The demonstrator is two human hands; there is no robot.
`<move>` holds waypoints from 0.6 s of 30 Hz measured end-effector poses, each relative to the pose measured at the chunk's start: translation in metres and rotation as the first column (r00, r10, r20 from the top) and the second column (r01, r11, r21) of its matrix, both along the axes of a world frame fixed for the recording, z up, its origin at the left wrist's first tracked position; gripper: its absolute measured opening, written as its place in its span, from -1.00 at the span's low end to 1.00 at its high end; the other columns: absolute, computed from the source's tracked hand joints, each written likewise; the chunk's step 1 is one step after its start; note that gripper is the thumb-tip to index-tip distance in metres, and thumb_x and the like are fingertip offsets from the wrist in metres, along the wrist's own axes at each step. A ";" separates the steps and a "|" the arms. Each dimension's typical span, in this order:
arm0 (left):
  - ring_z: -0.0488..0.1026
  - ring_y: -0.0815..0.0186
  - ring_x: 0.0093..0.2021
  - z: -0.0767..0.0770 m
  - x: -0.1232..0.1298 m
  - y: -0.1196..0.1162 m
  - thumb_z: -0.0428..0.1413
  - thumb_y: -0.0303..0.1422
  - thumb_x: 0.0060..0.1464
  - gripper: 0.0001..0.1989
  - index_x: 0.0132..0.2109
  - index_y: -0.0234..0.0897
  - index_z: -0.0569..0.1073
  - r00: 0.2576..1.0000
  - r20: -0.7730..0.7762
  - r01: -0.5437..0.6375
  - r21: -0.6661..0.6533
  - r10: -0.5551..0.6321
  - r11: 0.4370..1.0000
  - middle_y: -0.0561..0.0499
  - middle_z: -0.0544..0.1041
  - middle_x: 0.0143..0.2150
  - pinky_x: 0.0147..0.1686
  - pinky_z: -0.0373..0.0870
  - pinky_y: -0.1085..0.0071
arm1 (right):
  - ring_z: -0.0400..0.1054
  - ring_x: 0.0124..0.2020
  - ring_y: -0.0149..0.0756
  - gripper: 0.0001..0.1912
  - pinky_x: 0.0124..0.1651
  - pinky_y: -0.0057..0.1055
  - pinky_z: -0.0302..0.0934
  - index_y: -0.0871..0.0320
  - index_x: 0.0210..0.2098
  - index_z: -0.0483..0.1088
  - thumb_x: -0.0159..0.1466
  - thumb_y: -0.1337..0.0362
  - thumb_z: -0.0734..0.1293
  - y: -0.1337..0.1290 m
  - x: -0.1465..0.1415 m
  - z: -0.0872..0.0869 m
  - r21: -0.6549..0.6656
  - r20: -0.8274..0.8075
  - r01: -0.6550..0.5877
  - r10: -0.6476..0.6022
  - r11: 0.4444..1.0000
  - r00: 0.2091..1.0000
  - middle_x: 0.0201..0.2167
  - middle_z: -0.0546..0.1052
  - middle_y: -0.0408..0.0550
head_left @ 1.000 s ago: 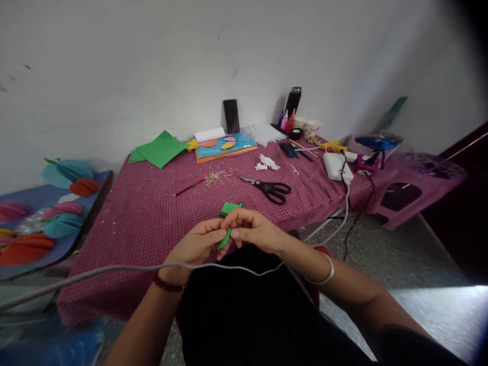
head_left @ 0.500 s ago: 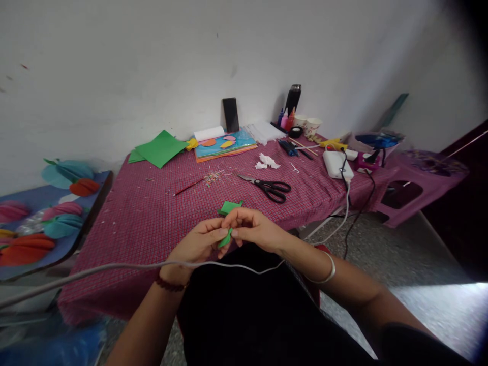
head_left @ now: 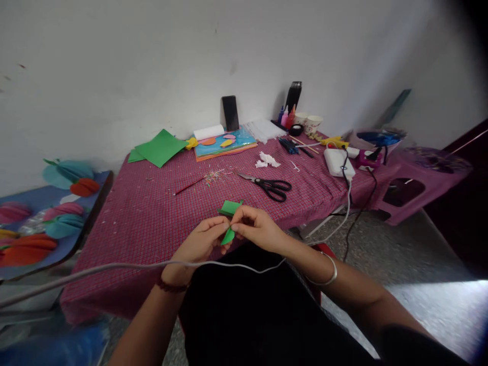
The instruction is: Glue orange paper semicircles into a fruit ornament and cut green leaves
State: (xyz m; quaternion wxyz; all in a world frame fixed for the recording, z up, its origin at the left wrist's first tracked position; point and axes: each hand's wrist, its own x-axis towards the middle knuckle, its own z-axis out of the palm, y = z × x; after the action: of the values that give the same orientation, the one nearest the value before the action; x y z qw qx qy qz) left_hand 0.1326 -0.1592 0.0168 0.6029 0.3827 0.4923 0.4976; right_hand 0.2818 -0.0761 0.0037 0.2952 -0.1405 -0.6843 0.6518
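Between both hands, in front of my body, is a small piece of green paper [head_left: 227, 236], apparently folded or curled. My left hand [head_left: 205, 237] pinches it from the left, thumb on top. My right hand [head_left: 256, 229] grips its upper right edge between thumb and fingertips. Just beyond my fingers, another green paper piece [head_left: 231, 206] lies on the checked tablecloth [head_left: 141, 213]. Black-handled scissors [head_left: 270, 188] rest farther back, blades pointing left.
Bigger green sheets [head_left: 162, 148], a thin red stick [head_left: 189, 185], paper scraps [head_left: 215, 176] and crumpled tissue [head_left: 267, 160] lie around. Paper pumpkin-like shapes [head_left: 28, 248] sit on a blue surface at left. A white power bank-like box [head_left: 338, 162] trails cables. One cable [head_left: 125, 265] crosses over my left wrist.
The green piece in my hands has turned and shows more of its flat face. My fingers have shifted slightly on it. The things on the table stay put.
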 end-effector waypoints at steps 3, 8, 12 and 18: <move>0.32 0.41 -0.57 -0.001 0.000 0.001 0.09 -0.07 0.05 -0.65 -0.43 -0.30 0.43 0.998 -0.040 -0.038 0.035 0.039 0.999 0.06 0.38 -0.58 -0.61 0.27 0.50 | 0.18 -0.55 -0.48 -0.88 -0.48 -0.49 0.08 0.14 -0.41 0.27 0.19 0.27 0.32 0.000 0.000 -0.003 0.032 0.035 0.058 -0.059 0.998 0.998 -0.57 0.30 -0.27; 0.26 0.50 -0.62 -0.005 -0.003 0.003 0.26 -0.18 -0.08 -0.72 -0.40 -0.30 0.42 0.952 -0.272 -0.102 0.155 0.141 0.983 0.14 0.36 -0.57 -0.62 0.20 0.56 | 0.16 -0.61 -0.50 -0.84 -0.54 -0.53 0.07 0.12 -0.41 0.23 0.20 0.22 0.31 -0.001 -0.003 -0.009 -0.084 0.050 0.099 -0.095 0.992 0.994 -0.63 0.28 -0.31; 0.24 0.50 -0.64 -0.007 -0.006 0.004 0.23 -0.21 -0.03 -0.74 -0.45 -0.30 0.40 0.937 -0.295 -0.139 0.183 0.190 0.973 0.14 0.35 -0.62 -0.62 0.18 0.56 | 0.22 -0.64 -0.52 -0.71 -0.55 -0.53 0.17 0.13 -0.39 0.24 0.18 0.07 0.36 0.001 -0.003 -0.010 -0.323 0.017 0.020 -0.015 0.946 1.000 -0.58 0.34 -0.30; 0.23 0.52 -0.66 -0.003 -0.009 0.002 0.26 -0.21 -0.07 -0.73 -0.46 -0.31 0.41 0.950 -0.287 -0.086 0.141 0.124 0.986 0.15 0.34 -0.62 -0.64 0.15 0.58 | 0.26 -0.60 -0.52 -0.61 -0.54 -0.55 0.15 0.17 -0.37 0.34 0.22 -0.08 0.30 0.003 0.001 -0.009 -0.308 0.009 -0.053 0.059 0.950 0.998 -0.58 0.37 -0.25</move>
State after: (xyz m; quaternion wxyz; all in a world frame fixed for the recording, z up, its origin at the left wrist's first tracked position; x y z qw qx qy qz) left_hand 0.1239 -0.1576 0.0142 0.4699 0.4636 0.5638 0.4965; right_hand 0.2830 -0.0729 -0.0050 0.2450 -0.1712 -0.5807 0.7573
